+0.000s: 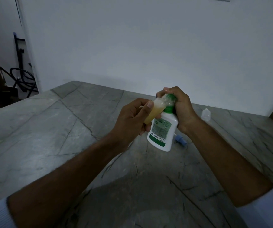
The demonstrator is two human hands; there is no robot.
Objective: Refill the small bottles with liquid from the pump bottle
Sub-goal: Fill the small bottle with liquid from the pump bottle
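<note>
My left hand (133, 120) grips a small clear bottle (155, 111) holding yellowish liquid, tilted with its mouth up against the green pump head (170, 100). The white pump bottle (163, 132) with a green label hangs above the counter, tilted. My right hand (180, 107) curls round its pump head and neck from above. Foam shows where the small bottle's mouth meets the nozzle. Another small clear bottle (205, 114) stands on the counter to the right, behind my right wrist.
A blue cap-like piece (180, 140) lies on the grey marble counter (66, 129) just under the pump bottle. A white wall runs behind the counter. Black cables and a stand sit on the floor at far left.
</note>
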